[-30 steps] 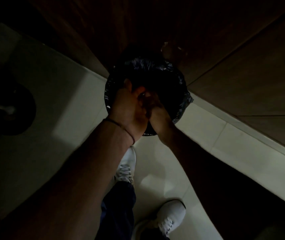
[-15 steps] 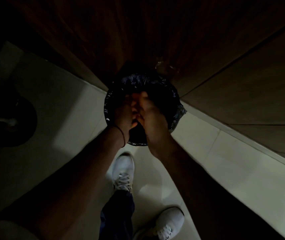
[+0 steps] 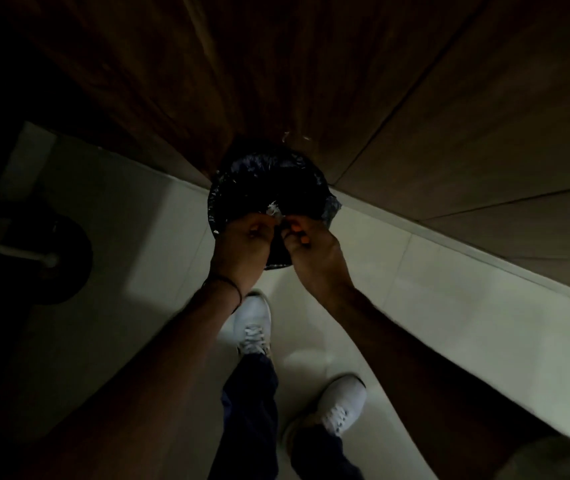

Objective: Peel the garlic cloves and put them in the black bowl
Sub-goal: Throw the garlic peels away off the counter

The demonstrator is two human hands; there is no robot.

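1. White papery skin (image 3: 273,210), pinched by the left hand (image 3: 245,242), protrudes at its 12 o'clock; right hand (image 3: 313,247) curled, contents indiscernible.
2. Both hover over the lined bin (image 3: 259,174).
3. Hazard: slack grip drops the clove into waste.

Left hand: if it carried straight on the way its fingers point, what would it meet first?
Most likely the black-lined bin: the left hand, pinching a white scrap of peel, points over its open mouth. Depth is unclear in this dim view.

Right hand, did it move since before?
Yes. Against the bin, the right hand drew back toward the near rim, away from the left hand.
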